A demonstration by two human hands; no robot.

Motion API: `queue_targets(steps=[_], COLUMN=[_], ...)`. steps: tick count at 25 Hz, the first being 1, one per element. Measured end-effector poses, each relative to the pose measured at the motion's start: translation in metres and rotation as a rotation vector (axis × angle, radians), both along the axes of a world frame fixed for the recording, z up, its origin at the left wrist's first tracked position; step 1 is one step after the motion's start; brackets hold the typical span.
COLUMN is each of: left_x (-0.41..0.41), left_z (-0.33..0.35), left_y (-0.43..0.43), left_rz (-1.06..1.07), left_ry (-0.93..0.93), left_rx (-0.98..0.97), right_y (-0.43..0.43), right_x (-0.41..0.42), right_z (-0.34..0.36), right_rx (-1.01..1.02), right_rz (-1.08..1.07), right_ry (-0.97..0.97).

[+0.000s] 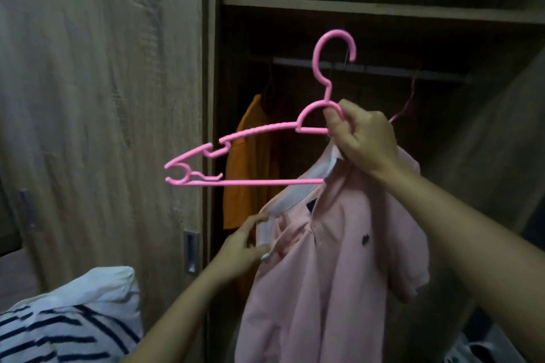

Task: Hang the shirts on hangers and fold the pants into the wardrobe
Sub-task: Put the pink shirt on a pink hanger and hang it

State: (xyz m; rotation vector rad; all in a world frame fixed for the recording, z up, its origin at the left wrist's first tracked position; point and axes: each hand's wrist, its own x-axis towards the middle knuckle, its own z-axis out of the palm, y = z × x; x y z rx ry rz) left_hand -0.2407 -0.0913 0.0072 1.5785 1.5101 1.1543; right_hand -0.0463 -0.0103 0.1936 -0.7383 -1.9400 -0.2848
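At the lower left corner, closest to the camera, a striped garment (pixel 59 333) lay with a white cloth (pixel 97 283) on top of it. Behind them stood the closed wardrobe door (pixel 103 97) with its metal handle (pixel 191 253). Deeper inside the open wardrobe (pixel 211 68), an orange shirt (pixel 250 171) hung from the rail (pixel 368 68), partly hidden by the hanger and the shirt in front, and a shelf (pixel 383 9) ran above.

The pink shirt (pixel 324 274) hung in the air before the opening. The left hand (pixel 244 247) pinched the white collar between thumb and fingers. The right hand (pixel 359 132) had its fingers curled around the pink hanger (pixel 250 132) just below the hook, touching the top of the collar. The hanger's right arm was hidden inside the shirt; its left arm stuck out free, across the door's edge.
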Motion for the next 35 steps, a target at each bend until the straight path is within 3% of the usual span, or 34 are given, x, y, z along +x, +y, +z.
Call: queue_targets(steps=[3,8,10,15,19,21,24,28,31,35], left_x=[-0.015,-0.059,-0.061,-0.024,0.016,0.053,0.090,0.039,0.017,-0.005], left_z=[0.021,0.053,0.065,0.097,0.123,0.114,0.073,0.086,0.092,0.096], left_y=[0.017,0.023,0.027,0.039,0.039,0.035,0.023,0.027,0.038,0.039], left_rz=[0.010,0.065,0.072,0.488,0.706,0.560,0.197,0.519,0.378,0.319], left_ry=[-0.138,0.130,0.126,0.233,0.394,0.534,0.837,0.824,0.879,0.745], left_rx=[0.103,0.190,0.218,0.313,0.648,0.844,0.883,0.838,0.588,0.664], right_y=[0.015,0.049,0.055,0.066,0.062,0.057,0.056,0.054,0.050,0.056], right_x=[0.024,0.082,0.099,0.107,0.082,0.065,0.066,0.080,0.073,0.068], right_z=[-0.016,-0.049,-0.061,-0.065,-0.066,-0.056,-0.044,-0.043,-0.041,-0.036], right_rx=[-0.019,0.001,-0.023,0.007,0.092,-0.068,-0.143,-0.104,-0.098,-0.048], right_rz=[-0.026,0.002,0.019,-0.038,-0.147,-0.186,-0.166,-0.097,-0.025,-0.064], right_ry=[-0.069,-0.262,-0.298,-0.410,-0.467,-0.341,-0.276,-0.252,-0.255,-0.323])
